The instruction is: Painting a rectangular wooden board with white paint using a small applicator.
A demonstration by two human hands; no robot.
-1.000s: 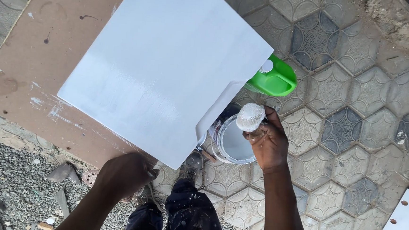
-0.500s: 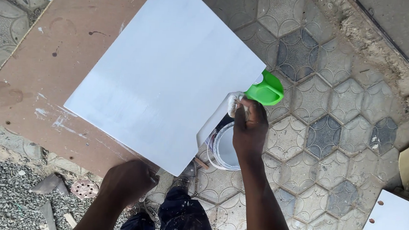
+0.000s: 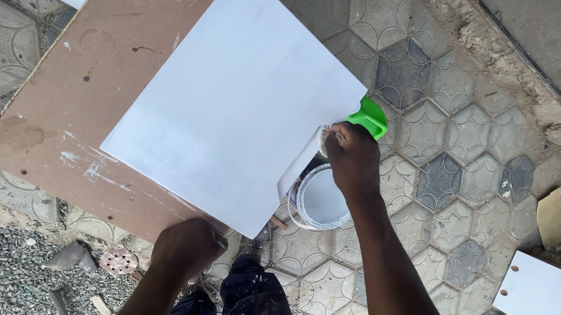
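The right hand (image 3: pixel 353 160) closes its fingers on a green plastic-handled paint tool (image 3: pixel 368 117) at the right edge of the white-painted square board (image 3: pixel 232 102), directly above the open white paint bucket (image 3: pixel 320 197) on the patterned paving. The left hand (image 3: pixel 187 249) grips the near edge of the brown hardboard sheet (image 3: pixel 70 99) underneath, fingers curled shut. Paint could drip onto the paving, or the board could slide if that grip slackens. No readable labels; another white panel (image 3: pixel 541 295) lies right.
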